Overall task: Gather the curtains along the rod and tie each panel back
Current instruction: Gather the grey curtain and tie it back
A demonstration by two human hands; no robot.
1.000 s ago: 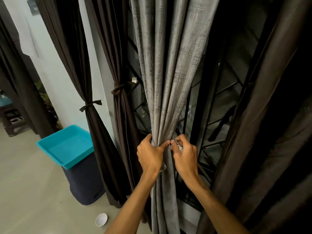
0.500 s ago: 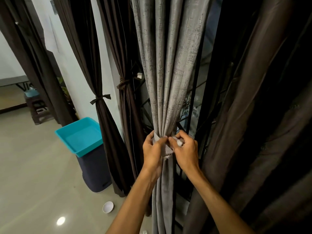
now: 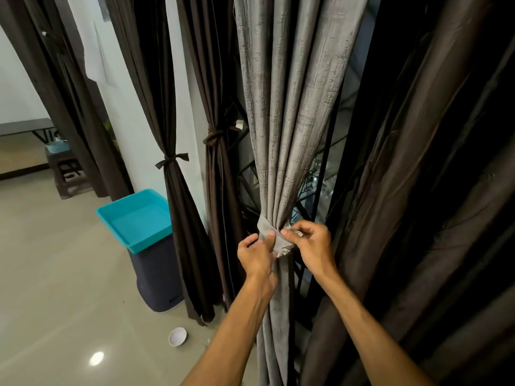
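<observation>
- Head view, far left: a teal tray [image 3: 136, 218] sits on top of a dark bin [image 3: 157, 282], and a small white bowl [image 3: 177, 336] lies on the floor nearby. None of these belongs to the job.
- Next come two brown panels, both gathered and tied: the first brown panel [image 3: 178, 218] with a bow, the second brown panel [image 3: 220, 190] with a knot set higher.
- At centre, the grey curtain panel [image 3: 289, 107] is drawn into a tight bundle in front of the window grille [image 3: 249, 174]. A grey tie strip [image 3: 266, 227] is wrapped round its waist.
- The left hand [image 3: 256, 254] has its thumb pressed on the strip and its fingers curled beside the bundle. It holds the wrap in place, and a frayed end hangs just beside the thumb.
- The right hand [image 3: 313, 245] pinches the strip's other end between thumb and forefinger, just right of the bundle.
- The step in hand looks like knotting this panel's tie: the wrap is on but the knot is not yet made. The next move likely calls for crossing the two ends and pulling them snug. Tension should be kept so the band does not slide down the cloth.
- Far right, a loose brown panel [image 3: 404, 190] hangs untied, probably the next to gather.
</observation>
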